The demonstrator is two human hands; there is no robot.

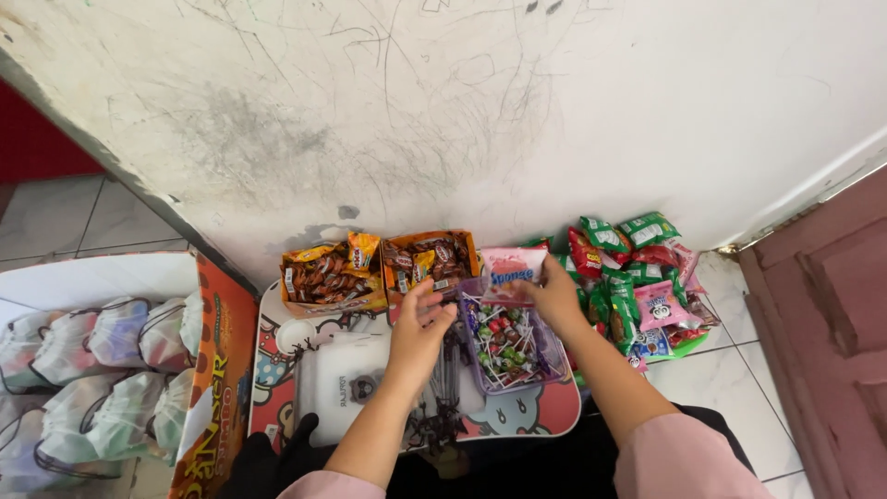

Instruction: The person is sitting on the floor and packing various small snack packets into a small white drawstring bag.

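Note:
My right hand (554, 294) grips a pink snack packet (510, 266) over the back edge of a clear purple tub of lollipops (508, 351). My left hand (420, 328) hovers with fingers spread just left of that tub, in front of an open orange box of wrapped chocolates (431, 259). It holds nothing. A second open box of brown and yellow sweets (328, 275) sits to the left. All of this rests on a small low table with a cartoon print (545, 411).
A white device (342, 383) and several dark small items lie on the table near me. Green, red and pink snack packets (637, 277) are heaped on the floor at right. An orange carton (217, 370) and bagged parcels (102, 370) stand left. A scuffed white wall is behind.

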